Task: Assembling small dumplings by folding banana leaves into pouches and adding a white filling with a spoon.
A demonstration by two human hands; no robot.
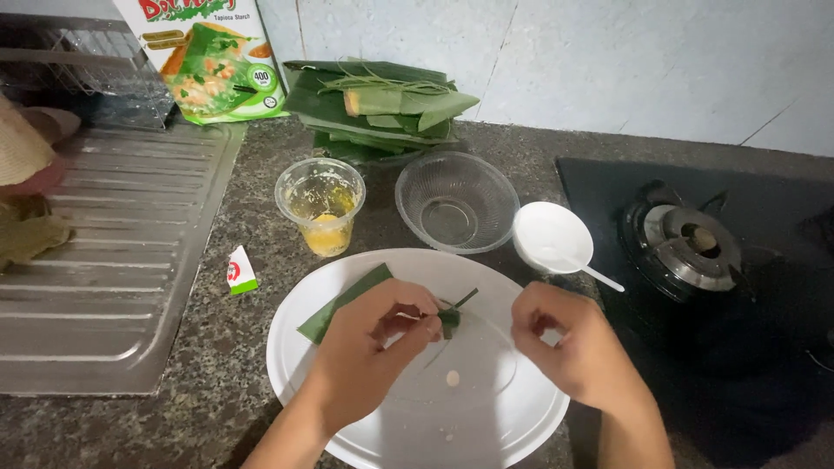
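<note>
You stood at a dark speckled stone counter (217,382), and everything else lay around it. Left of the counter, a ribbed steel draining board (122,252) was set into it, with a wire rack (95,69) behind the board against the wall. Behind the counter rose a pale, bluish tiled wall (608,61) with thin dark joints. At the counter's right end sat a black glass hob (764,287) with one gas burner (691,243). The light was dim and fell off toward the hob.

left hand (369,347): showing bare, wearing no ring or glove
right hand (578,343): showing bare likewise
forearms: showing no sleeves
</note>
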